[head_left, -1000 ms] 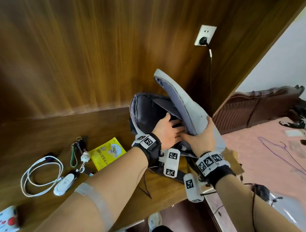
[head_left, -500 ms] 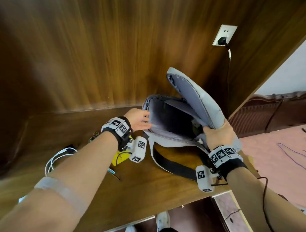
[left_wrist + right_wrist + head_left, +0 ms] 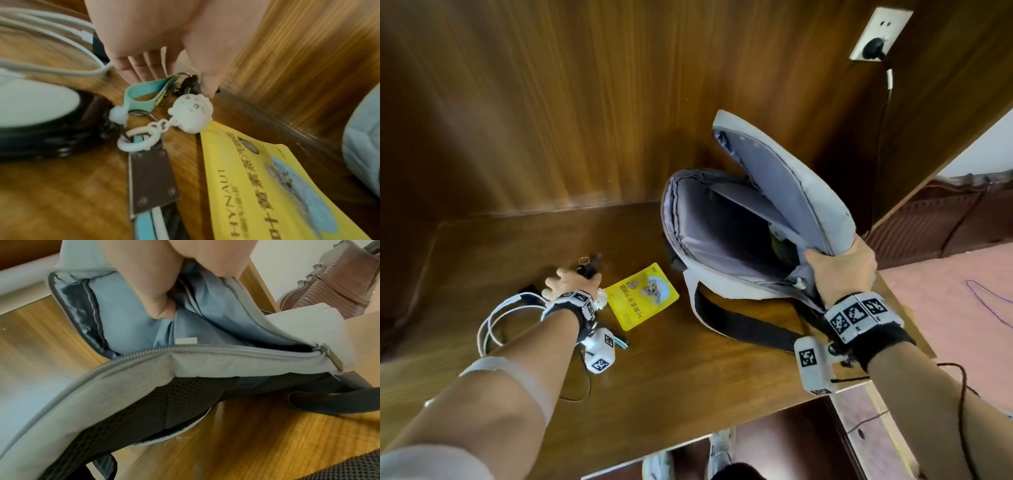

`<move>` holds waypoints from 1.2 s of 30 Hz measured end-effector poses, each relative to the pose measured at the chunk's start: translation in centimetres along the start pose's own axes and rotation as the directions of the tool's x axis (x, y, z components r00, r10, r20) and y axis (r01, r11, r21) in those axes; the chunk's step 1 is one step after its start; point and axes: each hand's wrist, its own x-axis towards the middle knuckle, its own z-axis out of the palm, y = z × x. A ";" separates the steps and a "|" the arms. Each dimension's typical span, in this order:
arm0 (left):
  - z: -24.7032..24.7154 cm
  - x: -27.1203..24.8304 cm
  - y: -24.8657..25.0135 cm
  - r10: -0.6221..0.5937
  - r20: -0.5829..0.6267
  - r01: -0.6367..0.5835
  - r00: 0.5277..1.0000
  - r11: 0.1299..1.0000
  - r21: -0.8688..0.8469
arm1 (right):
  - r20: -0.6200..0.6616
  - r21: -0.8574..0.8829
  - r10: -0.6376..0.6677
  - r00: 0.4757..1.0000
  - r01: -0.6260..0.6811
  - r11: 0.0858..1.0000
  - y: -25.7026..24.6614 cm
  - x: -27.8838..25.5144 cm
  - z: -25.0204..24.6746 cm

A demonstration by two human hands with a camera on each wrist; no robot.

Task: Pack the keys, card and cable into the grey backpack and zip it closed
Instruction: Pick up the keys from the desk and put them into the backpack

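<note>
Left of the backpack (image 3: 722,286), my left hand (image 3: 571,282) rests straight-fingered on the keys (image 3: 189,84) (nothing pinched yet); I'd pinch the whole bunch while my right hand (image 3: 840,270) grips the flap (image 3: 808,192).

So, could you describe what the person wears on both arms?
Both wrists carry a black wristband topped with white blocks of black square markers, and a white box beneath. A translucent band circles the left forearm; a thin dark cable trails the right.

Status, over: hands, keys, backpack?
Left hand at the keys, thumb touching, grip unclear. Right hand holds the grey backpack open. Card and cable on the desk; nothing blocking the opening.
</note>
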 end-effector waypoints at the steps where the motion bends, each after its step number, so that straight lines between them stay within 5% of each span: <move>1: 0.3 0.3 0.1 -0.014 0.003 0.014 1.000 1.000 0.003 | -0.002 0.004 0.007 1.000 -0.007 1.000 -0.1 0.0 -0.1; 7: 0.2 1.6 0.8 0.075 0.044 -0.071 0.996 0.993 -0.089 | -0.014 0.012 0.009 1.000 -0.009 1.000 0.0 0.0 0.2; 10: -0.8 1.1 0.2 0.146 0.049 -0.123 0.988 0.940 -0.318 | -0.018 0.011 0.018 1.000 -0.018 1.000 -0.2 -0.3 0.2; 11: -1.4 0.9 0.1 0.168 0.091 -0.104 0.982 0.869 -0.483 | -0.022 0.005 0.020 1.000 -0.020 1.000 -0.3 -0.4 0.1; 13: -3.1 0.3 -0.4 0.219 0.233 0.079 0.948 0.544 -0.835 | -0.024 -0.007 0.026 0.999 -0.026 1.000 -0.7 -0.8 -0.1; 15: -5.6 -0.1 -1.2 0.279 0.300 0.243 0.912 0.220 -0.945 | -0.015 -0.015 0.023 1.000 -0.023 1.000 -1.0 -1.2 -0.2; 16: -7.0 -0.7 -1.6 0.318 0.315 0.288 0.894 0.130 -0.949 | -0.010 -0.017 0.021 1.000 -0.021 1.000 -1.1 -1.3 -0.3; 22: -14.4 -4.8 -3.5 0.573 0.277 0.388 0.771 -0.079 -0.918 | -0.014 -0.003 0.022 1.000 -0.023 1.000 -0.5 -1.6 -0.2; 24: -15.5 -5.8 -4.2 0.563 0.286 0.384 0.776 -0.062 -0.921 | -0.016 0.022 0.013 1.000 -0.013 1.000 -0.4 -1.7 -0.2; 26: -15.4 -6.4 -5.3 0.490 0.325 0.327 0.809 0.084 -0.941 | -0.019 0.027 -0.002 1.000 0.003 1.000 -0.4 -1.8 -0.1; 28: -13.9 -6.0 -7.0 0.383 0.292 0.112 0.876 0.428 -0.897 | -0.017 0.025 -0.011 1.000 0.011 1.000 -0.3 -1.8 -0.1; 30: -11.4 -5.3 -9.0 0.318 0.154 -0.170 0.936 0.787 -0.593 | -0.012 0.034 -0.020 1.000 0.020 0.999 -0.1 -1.6 -0.1; 31: -10.0 -5.2 -9.9 0.318 0.085 -0.258 0.944 0.875 -0.410 | -0.008 0.040 -0.022 1.000 0.023 0.999 0.1 -1.5 -0.1; 33: -7.4 -5.4 -11.2 0.349 0.032 -0.339 0.937 0.926 -0.166 | -0.003 0.045 -0.021 1.000 0.021 0.999 0.2 -1.5 -0.1; 36: -4.3 -5.6 -12.5 0.388 0.115 -0.389 0.915 0.921 -0.009 | -0.009 0.042 -0.027 1.000 0.028 0.999 0.2 -1.6 -0.4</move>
